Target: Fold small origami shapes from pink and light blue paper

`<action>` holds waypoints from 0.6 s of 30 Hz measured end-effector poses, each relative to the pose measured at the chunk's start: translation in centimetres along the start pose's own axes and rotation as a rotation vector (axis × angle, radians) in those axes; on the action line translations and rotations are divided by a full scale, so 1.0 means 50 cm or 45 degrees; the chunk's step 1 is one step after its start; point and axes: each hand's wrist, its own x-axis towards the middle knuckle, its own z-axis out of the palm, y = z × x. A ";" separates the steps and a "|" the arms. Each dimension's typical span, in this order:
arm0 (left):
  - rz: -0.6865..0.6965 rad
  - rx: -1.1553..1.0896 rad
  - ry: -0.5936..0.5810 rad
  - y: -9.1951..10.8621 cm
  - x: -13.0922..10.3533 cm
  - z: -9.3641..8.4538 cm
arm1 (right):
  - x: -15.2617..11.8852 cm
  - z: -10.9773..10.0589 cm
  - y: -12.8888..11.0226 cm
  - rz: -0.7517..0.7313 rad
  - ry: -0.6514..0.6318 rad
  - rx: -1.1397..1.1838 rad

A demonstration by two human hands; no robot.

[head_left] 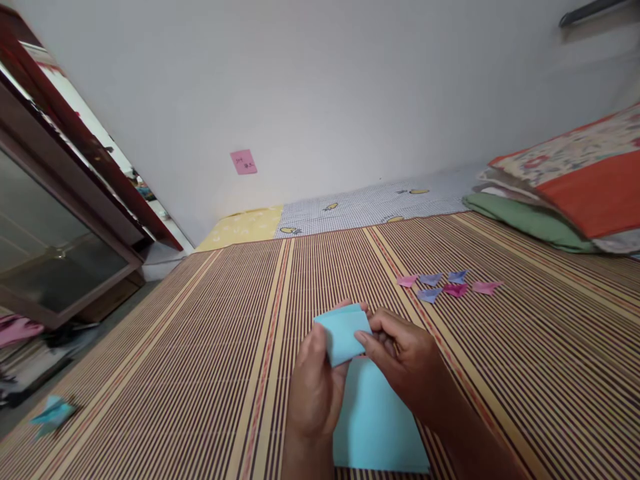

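Observation:
A light blue folded piece of paper is held up between both hands, its layers slightly apart along the top edge. My left hand grips it from the left and behind, with the thumb at its left edge. From the right, my right hand pinches the paper's right side, thumb in front and fingers behind. Below the hands a larger light blue sheet lies flat on the striped mat. My wrists partly hide this sheet.
Several small folded paper pieces in pink, purple and blue lie right of centre. A blue folded paper sits at the mat's left edge. Cushions and folded cloth are piled at the right. A pink note is on the wall.

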 end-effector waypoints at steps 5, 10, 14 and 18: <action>0.002 0.088 0.047 -0.006 -0.001 0.002 | 0.000 0.001 -0.001 0.041 0.020 0.003; -0.004 0.072 0.088 -0.007 0.001 0.005 | 0.000 0.002 -0.002 0.066 0.065 0.005; -0.013 0.040 0.107 -0.010 0.004 0.006 | -0.001 0.001 -0.001 0.090 0.076 0.034; -0.024 0.038 0.088 -0.015 0.006 0.005 | -0.004 0.003 0.001 0.129 0.068 0.068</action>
